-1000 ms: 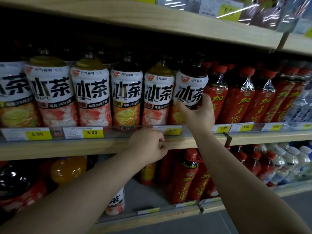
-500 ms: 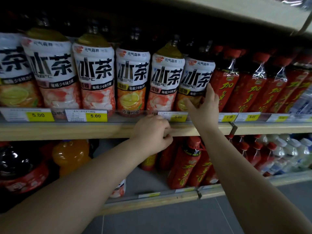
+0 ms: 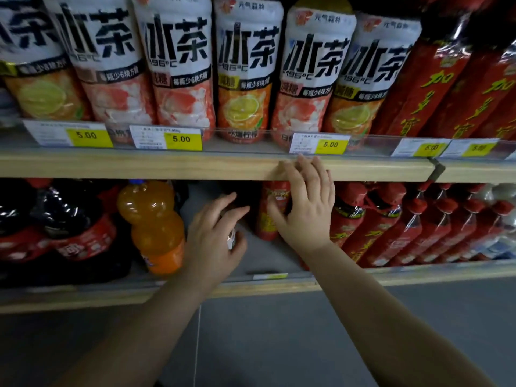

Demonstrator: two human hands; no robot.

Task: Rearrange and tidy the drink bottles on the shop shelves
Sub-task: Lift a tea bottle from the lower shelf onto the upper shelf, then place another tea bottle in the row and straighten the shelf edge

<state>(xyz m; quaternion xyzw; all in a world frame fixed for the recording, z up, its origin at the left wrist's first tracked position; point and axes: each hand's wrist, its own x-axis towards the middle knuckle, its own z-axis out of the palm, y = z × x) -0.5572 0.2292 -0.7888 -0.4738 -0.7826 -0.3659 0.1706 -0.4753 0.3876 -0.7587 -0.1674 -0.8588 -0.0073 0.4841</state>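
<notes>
Head view is showing both hands reaching into the grey lower shelf at the middle of the frame. The right hand is spreading its fingers almost straight in front of a slim red plastic drink bottle with yellow lettering. Blur is hiding whether the palm is touching it, and nothing is being gripped. That bottle is standing alone at the centre, just left of the packed row of matching red bottles filling the lower right.

The left hand is hanging open with loosely spread fingers over the bare gap. A white-labelled sliver is peeking out beside its thumb, too hidden to name.

The lone bottle is looking full, so it is probably feeling fairly heavy, firm at the shoulder and giving slightly at the waist. Its glossy sleeve is likely proving slippery, and so tall and narrow a shape is probably tipping easily. Wrapping thumb against fingers round the mid-body is looking like the safest hold.

Its wrap is showing deep red with yellow characters running downward, and its top is disappearing behind the pale wooden shelf edge. A bulbous orange soda bottle is standing at the left. Large white-labelled tea bottles are lining the upper part of the frame.
</notes>
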